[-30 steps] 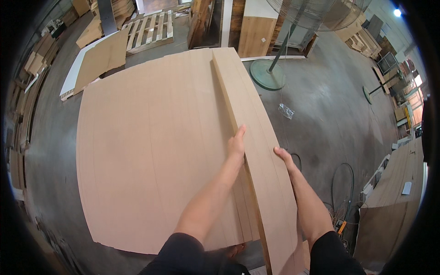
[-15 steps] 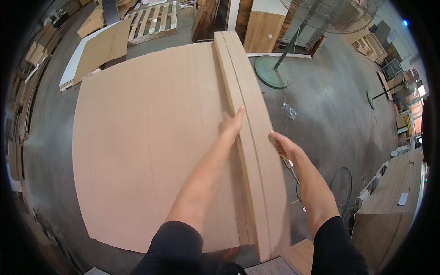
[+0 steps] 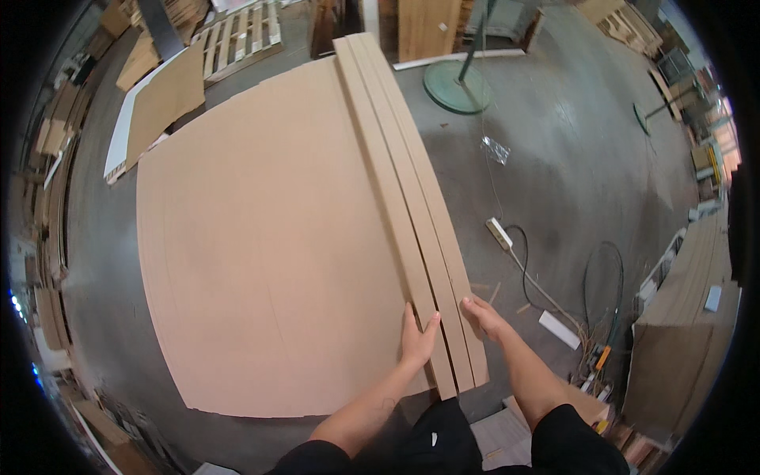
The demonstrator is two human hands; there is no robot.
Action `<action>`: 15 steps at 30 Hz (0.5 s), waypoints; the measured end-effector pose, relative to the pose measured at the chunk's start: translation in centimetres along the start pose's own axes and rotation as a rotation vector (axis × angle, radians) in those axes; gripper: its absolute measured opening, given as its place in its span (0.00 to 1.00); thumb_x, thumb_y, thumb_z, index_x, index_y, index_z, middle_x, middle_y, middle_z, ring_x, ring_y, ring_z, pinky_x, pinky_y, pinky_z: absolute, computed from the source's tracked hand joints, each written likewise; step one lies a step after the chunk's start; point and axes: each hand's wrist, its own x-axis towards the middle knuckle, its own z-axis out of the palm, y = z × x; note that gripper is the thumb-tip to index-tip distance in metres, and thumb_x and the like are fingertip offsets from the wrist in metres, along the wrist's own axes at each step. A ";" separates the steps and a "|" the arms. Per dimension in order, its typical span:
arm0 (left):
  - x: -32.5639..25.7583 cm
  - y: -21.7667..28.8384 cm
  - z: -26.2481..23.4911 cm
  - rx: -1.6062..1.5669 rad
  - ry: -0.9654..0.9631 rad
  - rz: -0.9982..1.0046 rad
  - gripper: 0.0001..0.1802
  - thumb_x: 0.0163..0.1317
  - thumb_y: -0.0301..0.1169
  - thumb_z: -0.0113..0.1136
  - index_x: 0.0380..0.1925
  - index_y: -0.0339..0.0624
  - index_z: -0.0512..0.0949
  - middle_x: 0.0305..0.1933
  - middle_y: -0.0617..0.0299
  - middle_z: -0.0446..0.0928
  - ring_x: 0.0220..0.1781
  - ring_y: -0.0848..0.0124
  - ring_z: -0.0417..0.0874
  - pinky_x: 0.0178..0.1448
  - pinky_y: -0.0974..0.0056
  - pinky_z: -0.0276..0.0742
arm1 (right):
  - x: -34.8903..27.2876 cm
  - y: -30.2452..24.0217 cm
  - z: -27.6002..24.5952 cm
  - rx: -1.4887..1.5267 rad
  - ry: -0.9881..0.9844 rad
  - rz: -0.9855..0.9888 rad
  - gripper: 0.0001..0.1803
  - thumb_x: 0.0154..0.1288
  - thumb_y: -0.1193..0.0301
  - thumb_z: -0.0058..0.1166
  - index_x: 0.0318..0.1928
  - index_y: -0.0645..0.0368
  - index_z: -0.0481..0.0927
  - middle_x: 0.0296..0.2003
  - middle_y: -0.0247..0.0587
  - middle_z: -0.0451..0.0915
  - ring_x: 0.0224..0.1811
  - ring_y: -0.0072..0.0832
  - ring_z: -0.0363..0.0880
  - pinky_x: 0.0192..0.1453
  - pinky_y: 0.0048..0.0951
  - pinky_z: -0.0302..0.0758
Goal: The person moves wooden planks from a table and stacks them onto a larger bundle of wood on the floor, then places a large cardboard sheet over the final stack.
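Observation:
Long, narrow tan boards [image 3: 396, 174] lie side by side along the right edge of a large flat tan sheet [image 3: 253, 229]. A dark gap runs lengthwise between them. Near their close end, my left hand [image 3: 418, 339] grips the left side, with its thumb on top and its index finger along the side. On the opposite side my right hand [image 3: 484, 318] presses against the outer edge, its fingers partly hidden beyond the board. The boards sit between my two hands.
A green round stand base [image 3: 457, 87] stands on the floor beyond the boards. To the right lie a white power strip [image 3: 499, 234], cables and a white offcut [image 3: 559, 330]. A stack of brown panels [image 3: 681, 317] is at far right, and a wooden pallet [image 3: 241, 41] at the back.
Both hands have moved nearer to me along the boards, toward the close end. The dark gap between the boards looks wider. The view has shifted, showing more floor on the right.

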 end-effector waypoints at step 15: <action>-5.6 4.3 1.7 -0.201 -0.168 -0.330 0.46 0.65 0.59 0.53 0.72 0.43 0.50 0.75 0.56 0.50 0.76 0.62 0.50 0.76 0.51 0.47 | -5.0 3.0 1.1 -0.136 0.091 -0.216 0.55 0.56 0.37 0.57 0.69 0.70 0.59 0.67 0.65 0.61 0.72 0.52 0.58 0.72 0.42 0.58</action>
